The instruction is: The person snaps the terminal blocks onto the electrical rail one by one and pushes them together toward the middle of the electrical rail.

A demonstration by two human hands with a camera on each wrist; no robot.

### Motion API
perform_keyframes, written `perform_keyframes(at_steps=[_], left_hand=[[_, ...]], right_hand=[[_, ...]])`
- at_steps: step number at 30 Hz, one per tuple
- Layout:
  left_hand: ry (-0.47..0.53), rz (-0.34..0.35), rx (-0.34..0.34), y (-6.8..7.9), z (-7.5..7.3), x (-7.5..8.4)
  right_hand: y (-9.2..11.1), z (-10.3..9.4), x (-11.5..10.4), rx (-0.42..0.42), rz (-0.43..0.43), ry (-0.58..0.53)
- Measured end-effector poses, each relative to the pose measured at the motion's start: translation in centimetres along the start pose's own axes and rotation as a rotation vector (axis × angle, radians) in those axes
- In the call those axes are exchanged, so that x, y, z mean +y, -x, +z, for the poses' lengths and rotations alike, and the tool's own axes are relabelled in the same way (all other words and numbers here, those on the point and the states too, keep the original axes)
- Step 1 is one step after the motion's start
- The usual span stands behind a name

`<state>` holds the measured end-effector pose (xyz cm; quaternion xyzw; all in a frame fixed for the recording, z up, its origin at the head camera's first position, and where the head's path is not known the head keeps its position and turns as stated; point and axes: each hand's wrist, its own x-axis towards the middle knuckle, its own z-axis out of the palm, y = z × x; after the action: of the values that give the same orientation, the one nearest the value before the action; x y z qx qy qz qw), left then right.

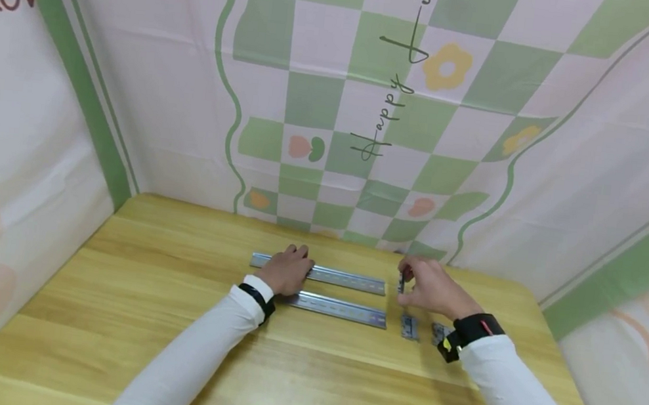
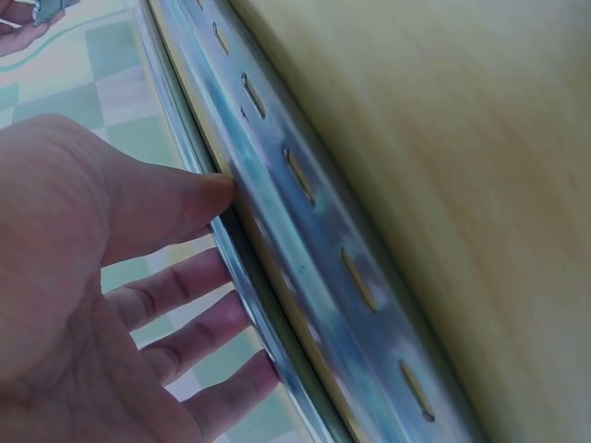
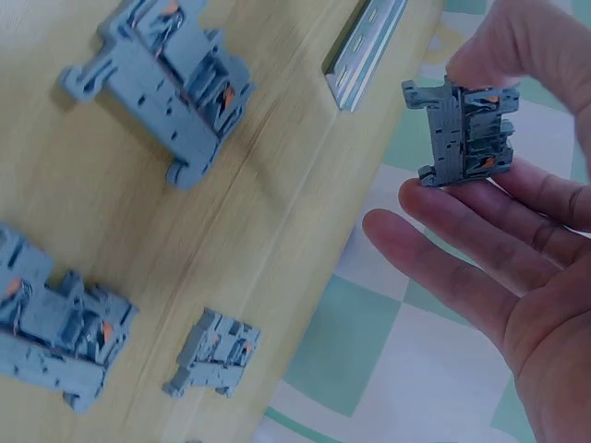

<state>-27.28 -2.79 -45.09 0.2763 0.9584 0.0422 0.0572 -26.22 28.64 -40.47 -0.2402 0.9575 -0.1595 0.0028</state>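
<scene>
Two slotted metal DIN rails lie roughly parallel across the table: a far rail (image 1: 348, 280) and a near rail (image 1: 340, 308). My left hand (image 1: 288, 270) grips the far rail, its thumb (image 2: 199, 198) over the top and its fingers along the far edge. Past the rails' right ends, my right hand (image 1: 431, 287) pinches a small grey terminal block (image 3: 466, 134) with orange spots between thumb and fingers, held up off the table. More grey terminal blocks lie on the wood below it, one (image 1: 409, 327) beside the near rail's end and another (image 1: 440, 333) partly behind the wrist band.
The wooden table (image 1: 111, 312) runs up to a patterned cloth (image 1: 317, 103) at the back, with cloth at both sides too. In the right wrist view, a further terminal block (image 3: 217, 353) lies near the table's edge.
</scene>
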Motion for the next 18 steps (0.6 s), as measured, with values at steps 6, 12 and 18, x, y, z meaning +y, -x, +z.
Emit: perform_keyframes(at_steps=[6,12,18], left_hand=[[0.053,0.016,0.023,0.2,-0.1,-0.4],[0.092,0.033,0.053,0.4,-0.3,-0.9],[0.084,0.007,0.049,0.6,-0.2,-1.4]], right_hand=[[0.2,0.3,-0.3,0.005,-0.009,-0.06],[0.0,0.8,-1.2,-0.001,-0.022,-0.122],[-0.6,1.4,-2.3,0.012,-0.059,-0.165]])
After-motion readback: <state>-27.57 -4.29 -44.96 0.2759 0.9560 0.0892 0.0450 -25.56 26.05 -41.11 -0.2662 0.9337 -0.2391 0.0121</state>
